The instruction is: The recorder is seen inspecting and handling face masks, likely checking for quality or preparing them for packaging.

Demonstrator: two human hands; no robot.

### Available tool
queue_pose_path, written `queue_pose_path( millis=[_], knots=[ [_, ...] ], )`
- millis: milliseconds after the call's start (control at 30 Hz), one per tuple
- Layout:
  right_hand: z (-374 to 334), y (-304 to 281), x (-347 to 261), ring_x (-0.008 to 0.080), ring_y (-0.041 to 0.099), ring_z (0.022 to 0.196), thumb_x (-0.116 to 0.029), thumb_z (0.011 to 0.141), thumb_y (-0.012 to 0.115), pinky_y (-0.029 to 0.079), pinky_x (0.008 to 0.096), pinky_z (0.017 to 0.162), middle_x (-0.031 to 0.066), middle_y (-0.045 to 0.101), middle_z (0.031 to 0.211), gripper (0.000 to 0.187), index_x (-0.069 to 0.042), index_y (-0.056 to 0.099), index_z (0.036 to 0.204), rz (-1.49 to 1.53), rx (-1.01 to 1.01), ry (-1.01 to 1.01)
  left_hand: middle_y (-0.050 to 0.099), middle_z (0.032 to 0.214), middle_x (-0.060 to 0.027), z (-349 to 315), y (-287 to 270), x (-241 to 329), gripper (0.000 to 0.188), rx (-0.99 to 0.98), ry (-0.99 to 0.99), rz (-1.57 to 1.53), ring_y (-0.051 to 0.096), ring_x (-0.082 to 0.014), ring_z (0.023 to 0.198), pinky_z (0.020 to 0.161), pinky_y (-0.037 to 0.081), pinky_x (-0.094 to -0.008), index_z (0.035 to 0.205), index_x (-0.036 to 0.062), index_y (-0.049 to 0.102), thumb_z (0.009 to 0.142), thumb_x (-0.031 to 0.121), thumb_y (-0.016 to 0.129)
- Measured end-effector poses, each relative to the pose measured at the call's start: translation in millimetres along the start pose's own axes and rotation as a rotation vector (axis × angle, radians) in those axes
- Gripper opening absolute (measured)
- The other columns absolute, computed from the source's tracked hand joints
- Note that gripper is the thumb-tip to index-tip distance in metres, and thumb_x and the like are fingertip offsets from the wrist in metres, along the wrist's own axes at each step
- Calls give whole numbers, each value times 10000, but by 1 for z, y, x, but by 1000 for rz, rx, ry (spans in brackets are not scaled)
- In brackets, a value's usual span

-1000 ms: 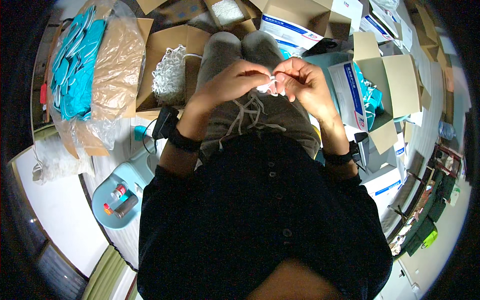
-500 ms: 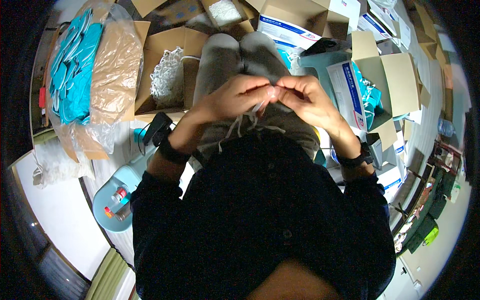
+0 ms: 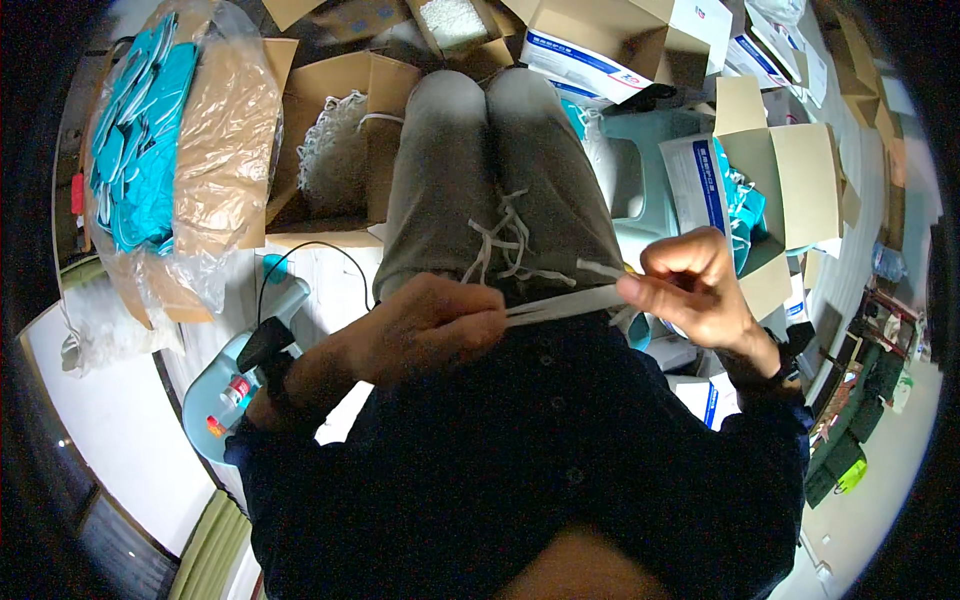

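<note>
Over my lap, a flat white strap (image 3: 565, 304) is pulled taut between my two hands. My left hand (image 3: 425, 325) is closed around one end, fingers curled in. At the other end my right hand (image 3: 700, 290) pinches the strap between thumb and fingers, and a short loose tail sticks out beside the thumb. On my trousers, just beyond the strap, lie several loose white cords (image 3: 513, 240), tangled together. Whether the strap is a single piece or doubled is hard to tell.
A cardboard box (image 3: 390, 130) at left holds white cords. Further left, a plastic-lined box holds flat teal pieces (image 3: 150, 150). At right, an open box (image 3: 805, 180) holds more teal pieces. A teal stool (image 3: 650, 150) stands nearby; a blue stool (image 3: 205, 400) bears bottles.
My hands were together over my thighs, fingertips touching. They have moved apart and nearer my body, drawing the white strap tight. More of the loose cords on my lap now shows.
</note>
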State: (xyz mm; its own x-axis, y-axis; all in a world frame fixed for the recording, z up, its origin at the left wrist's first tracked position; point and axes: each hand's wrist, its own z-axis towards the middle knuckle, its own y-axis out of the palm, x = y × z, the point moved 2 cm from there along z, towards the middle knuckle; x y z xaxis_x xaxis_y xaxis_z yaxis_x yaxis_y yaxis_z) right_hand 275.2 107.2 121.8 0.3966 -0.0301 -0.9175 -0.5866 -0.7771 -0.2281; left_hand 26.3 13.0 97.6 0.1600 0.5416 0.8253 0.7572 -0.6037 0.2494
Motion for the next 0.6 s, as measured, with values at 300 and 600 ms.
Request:
queue_pose_path(
  millis=[300,600],
  knots=[
    [-15,-48,23,69,449,503,-204,790,600,329,256,462,15,503,544,240,-22,589,633,26,398,123,451,626,13,-44,-30,-17,276,160,-27,-12,419,-81,528,450,327,-253,830,43,570,954,271,475],
    [34,-3,14,70,426,508,-268,946,528,316,221,494,10,517,594,380,-20,544,659,197,120,8,543,669,-91,75,-24,-50,313,-20,211,-812,525,-161,519,417,395,-254,873,-13,576,865,284,478]
  ],
)
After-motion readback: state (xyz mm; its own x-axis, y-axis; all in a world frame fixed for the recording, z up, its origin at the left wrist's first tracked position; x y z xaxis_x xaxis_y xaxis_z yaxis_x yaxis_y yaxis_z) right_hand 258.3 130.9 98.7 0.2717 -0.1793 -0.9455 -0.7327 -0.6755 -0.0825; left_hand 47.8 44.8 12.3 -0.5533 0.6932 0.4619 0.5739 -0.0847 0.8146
